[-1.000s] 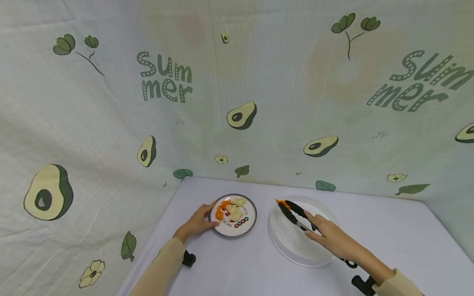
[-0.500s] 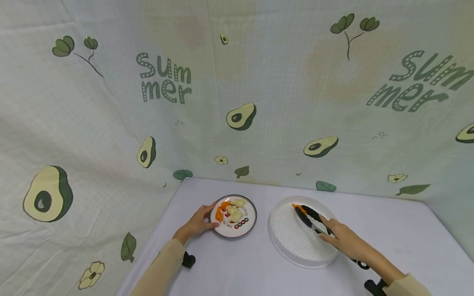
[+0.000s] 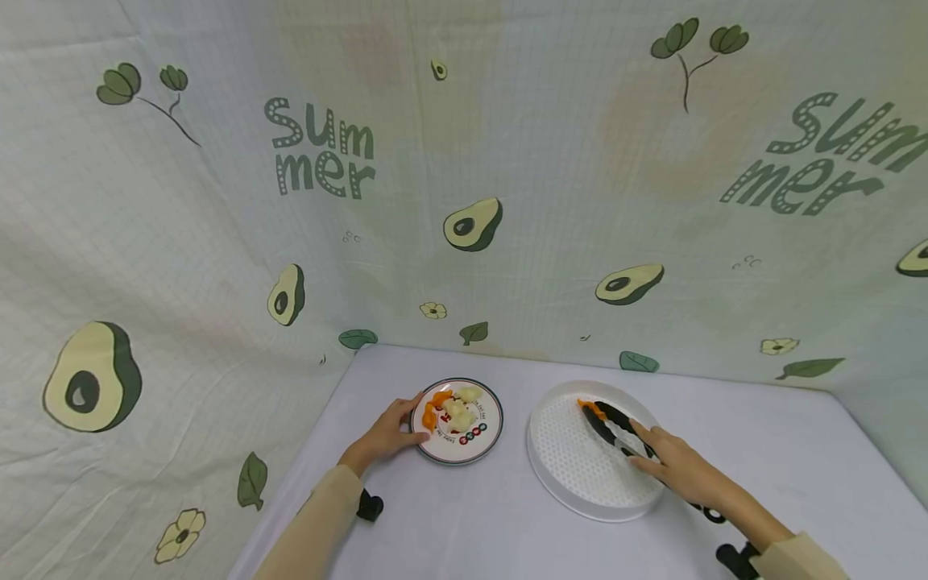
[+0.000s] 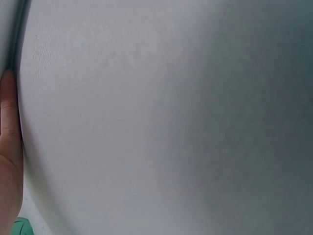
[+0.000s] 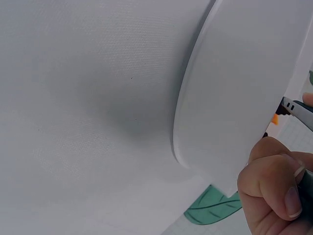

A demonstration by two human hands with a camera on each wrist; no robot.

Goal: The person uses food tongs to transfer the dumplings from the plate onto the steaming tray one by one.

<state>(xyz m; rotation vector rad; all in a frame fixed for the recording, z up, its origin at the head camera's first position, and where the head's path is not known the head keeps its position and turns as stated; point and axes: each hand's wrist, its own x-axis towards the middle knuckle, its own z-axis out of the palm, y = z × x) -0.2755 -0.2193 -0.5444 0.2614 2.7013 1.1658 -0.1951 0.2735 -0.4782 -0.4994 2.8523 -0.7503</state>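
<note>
At the left, my left hand (image 3: 386, 435) holds the edge of a small round plate (image 3: 457, 457), its thumb over the near rim. In the left wrist view a finger (image 4: 9, 110) lies along a dark rim. On the plate are orange food pieces (image 3: 430, 419) and pale yellow pieces (image 3: 460, 416). My right hand (image 3: 677, 465) grips black-tipped tongs (image 3: 605, 431) over a round white tray with a dotted floor (image 3: 569, 455). Between the tong tips sits an orange food piece (image 3: 586, 404), low over that floor. Curled fingers (image 5: 274, 181) show in the right wrist view.
A white cloth covers the table (image 3: 464, 524). Patterned fabric (image 3: 536, 161) with avocados and lettering hangs behind and at the left. The tray's raised wall (image 5: 230, 93) stands up from the table.
The right hand has moved right with the tongs and orange piece, from the tray's far left edge to farther inside it. The left hand and plate have stayed in place.
</note>
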